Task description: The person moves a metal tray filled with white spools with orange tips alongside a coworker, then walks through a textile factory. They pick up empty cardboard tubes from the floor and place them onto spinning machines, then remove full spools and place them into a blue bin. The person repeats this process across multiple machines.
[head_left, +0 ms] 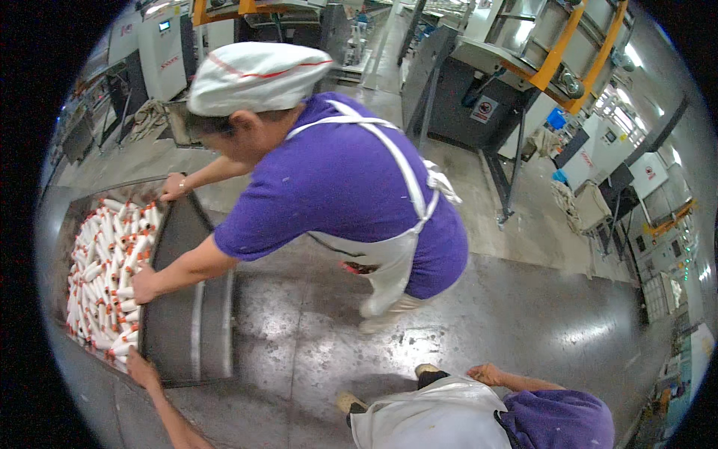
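Observation:
At the lower left, my left hand (140, 368) grips the near edge of a dark bin (183, 329), with the fingers closed over its rim. The bin is filled with a heap of white yarn bobbins (101, 273) with orange-red ends, and several lie right by my fingers. My right hand (486, 373) hangs beside my white apron (426, 415), fingers loosely curled, with nothing visible in it. Across from me a co-worker (321, 179) in a purple shirt, white apron and white cap leans over the bin. Both of the co-worker's hands are on its rim.
Grey, shiny floor (523, 322) stretches to the right. Large machines with orange arms (561, 60) stand at the back right, and a white cabinet (161, 63) is at the back left. A beige cloth-lined container (594, 206) is at the far right.

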Demonstrator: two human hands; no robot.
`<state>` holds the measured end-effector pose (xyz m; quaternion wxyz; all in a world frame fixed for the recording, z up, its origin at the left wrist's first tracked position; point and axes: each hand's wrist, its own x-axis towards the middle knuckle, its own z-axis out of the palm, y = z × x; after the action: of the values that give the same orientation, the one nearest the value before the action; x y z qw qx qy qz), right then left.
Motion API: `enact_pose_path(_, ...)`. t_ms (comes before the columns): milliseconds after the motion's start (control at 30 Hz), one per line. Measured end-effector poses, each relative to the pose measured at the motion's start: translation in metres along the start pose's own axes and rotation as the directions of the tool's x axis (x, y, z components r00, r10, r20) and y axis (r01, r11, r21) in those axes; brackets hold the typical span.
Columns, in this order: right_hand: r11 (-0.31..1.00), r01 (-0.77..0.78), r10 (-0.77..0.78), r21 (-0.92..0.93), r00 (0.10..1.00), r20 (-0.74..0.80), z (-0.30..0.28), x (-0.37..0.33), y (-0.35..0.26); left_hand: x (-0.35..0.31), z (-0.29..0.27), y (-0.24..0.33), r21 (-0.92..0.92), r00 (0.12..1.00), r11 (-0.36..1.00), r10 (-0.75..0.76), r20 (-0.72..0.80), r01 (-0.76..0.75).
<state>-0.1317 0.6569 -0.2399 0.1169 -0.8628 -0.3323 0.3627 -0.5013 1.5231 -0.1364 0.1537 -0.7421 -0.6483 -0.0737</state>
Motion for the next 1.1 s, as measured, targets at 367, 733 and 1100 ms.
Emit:
enact_pose_path(367, 0.823, -0.555, 0.527, 0.122, 0.825, 0.204, -0.003, -0.109, 0.136, -0.402, 0.172, 0.207, -0.573, 0.743, 0.816, 0.333, 0.58, 0.082)
enact_pose_path(733, 0.678, -0.572, 0.549, 0.461, 0.812, 0.199, 0.091, -0.133, 0.303, -0.572, -0.07, 0.56, -0.947, -0.037, 0.321, 0.946, 0.321, 0.009)
enact_pose_path(1100, 0.204, 0.102, 0.678, 0.974, 0.703, -0.215, -0.159, 0.055, 0.341, -0.57, -0.081, 0.771, -0.781, -0.081, 0.567, 0.793, 0.603, -0.261)
